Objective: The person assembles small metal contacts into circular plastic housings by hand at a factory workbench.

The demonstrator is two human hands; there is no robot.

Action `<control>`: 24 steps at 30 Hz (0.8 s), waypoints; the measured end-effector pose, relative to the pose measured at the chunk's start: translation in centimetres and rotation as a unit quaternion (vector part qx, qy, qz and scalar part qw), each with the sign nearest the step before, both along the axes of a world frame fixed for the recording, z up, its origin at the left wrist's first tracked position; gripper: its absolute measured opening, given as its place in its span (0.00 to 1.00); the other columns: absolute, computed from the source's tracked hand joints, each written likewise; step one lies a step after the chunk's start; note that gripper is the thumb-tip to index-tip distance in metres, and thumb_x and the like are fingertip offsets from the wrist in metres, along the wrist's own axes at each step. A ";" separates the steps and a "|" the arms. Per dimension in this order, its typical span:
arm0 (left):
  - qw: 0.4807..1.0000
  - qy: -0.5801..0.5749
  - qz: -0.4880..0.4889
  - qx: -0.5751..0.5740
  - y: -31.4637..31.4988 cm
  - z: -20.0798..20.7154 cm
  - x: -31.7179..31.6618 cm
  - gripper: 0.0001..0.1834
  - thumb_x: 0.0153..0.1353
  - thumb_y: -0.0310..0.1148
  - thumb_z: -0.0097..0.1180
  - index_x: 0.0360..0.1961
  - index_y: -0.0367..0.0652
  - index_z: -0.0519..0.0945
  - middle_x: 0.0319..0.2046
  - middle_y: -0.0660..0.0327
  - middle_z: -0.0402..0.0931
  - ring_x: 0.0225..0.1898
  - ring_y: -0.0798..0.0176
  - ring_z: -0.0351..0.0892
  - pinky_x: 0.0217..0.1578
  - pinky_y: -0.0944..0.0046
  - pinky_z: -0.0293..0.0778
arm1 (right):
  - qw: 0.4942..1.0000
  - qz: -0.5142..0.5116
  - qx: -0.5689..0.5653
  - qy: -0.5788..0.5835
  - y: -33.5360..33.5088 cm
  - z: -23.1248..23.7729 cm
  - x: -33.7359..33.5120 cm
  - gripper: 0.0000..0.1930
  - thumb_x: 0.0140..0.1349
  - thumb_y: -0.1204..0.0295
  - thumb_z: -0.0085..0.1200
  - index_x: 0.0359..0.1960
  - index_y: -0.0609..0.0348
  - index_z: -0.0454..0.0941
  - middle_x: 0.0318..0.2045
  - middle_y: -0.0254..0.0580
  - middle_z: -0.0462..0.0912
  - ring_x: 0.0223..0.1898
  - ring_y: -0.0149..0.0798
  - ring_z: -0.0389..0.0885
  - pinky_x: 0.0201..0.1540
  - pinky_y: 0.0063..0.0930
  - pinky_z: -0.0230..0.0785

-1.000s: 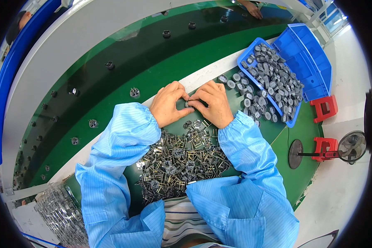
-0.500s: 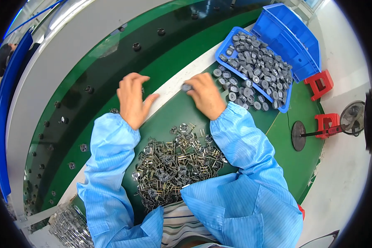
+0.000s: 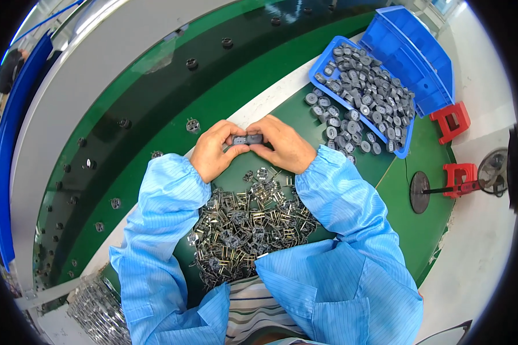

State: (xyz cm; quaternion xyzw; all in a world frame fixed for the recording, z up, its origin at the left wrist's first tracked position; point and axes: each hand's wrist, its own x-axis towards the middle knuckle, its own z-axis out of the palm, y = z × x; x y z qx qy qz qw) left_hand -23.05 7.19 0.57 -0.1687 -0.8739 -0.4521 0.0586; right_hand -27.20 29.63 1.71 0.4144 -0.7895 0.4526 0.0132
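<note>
Holding grey round pieces (image 3: 247,140), apparently two, pinched narrowly between left hand (image 3: 214,152) and right hand (image 3: 284,146), just beyond the pile of pinned metal parts (image 3: 250,224). Brought together since the earlier frame, suggesting a return to two-handed handling. Previously apart, with fingers spread on the left and pinching a grey piece on the right.

No text, number or sign can be read here. On the grey round pieces (image 3: 365,109) in the blue tray (image 3: 403,153), by the far edge of the green worktop (image 3: 296,115), small pale marks are visible, but they are too small for reading.
</note>
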 end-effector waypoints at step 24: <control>0.993 0.082 -0.036 -0.083 0.3 0.0 0.4 0.23 0.54 0.35 0.75 0.51 0.43 0.86 0.43 0.60 0.78 0.46 0.55 0.75 0.51 0.55 0.71 | 0.972 0.101 0.008 -0.213 2.4 2.5 -0.5 0.02 0.61 0.78 0.67 0.33 0.59 0.86 0.33 0.32 0.81 0.32 0.26 0.75 0.35 0.24 0.68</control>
